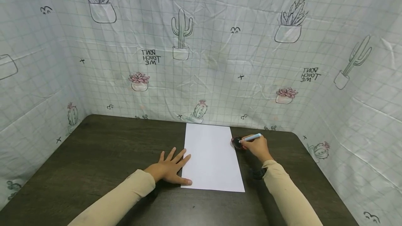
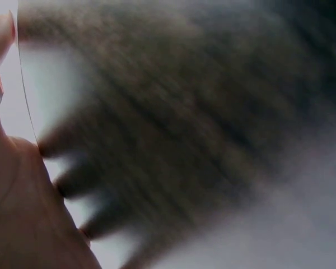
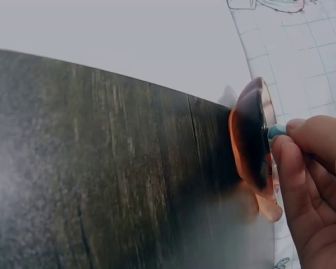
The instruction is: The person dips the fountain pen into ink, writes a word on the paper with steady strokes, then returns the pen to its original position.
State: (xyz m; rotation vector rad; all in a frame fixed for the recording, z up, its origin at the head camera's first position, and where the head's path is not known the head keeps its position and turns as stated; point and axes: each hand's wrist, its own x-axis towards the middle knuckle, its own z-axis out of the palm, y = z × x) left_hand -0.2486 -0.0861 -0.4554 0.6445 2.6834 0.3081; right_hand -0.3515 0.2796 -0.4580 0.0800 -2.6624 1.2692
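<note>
A blank white sheet of paper lies on the dark table, its far edge close to the curtain. My left hand rests with fingers spread over the sheet's left edge, thumb near the lower left corner; in the left wrist view the palm and thumb show beside a blurred dark surface. My right hand pinches a light-blue pen between thumb and fingertips. The pen's lower end meets a small, dark, rounded object at the sheet's right edge. Seen from the right wrist, this object is glossy with an orange rim.
The dark wood-grain table extends left and right of the sheet. A light curtain printed with cacti and a grid encloses the back and both sides. A dark watch sits below my right sleeve cuff.
</note>
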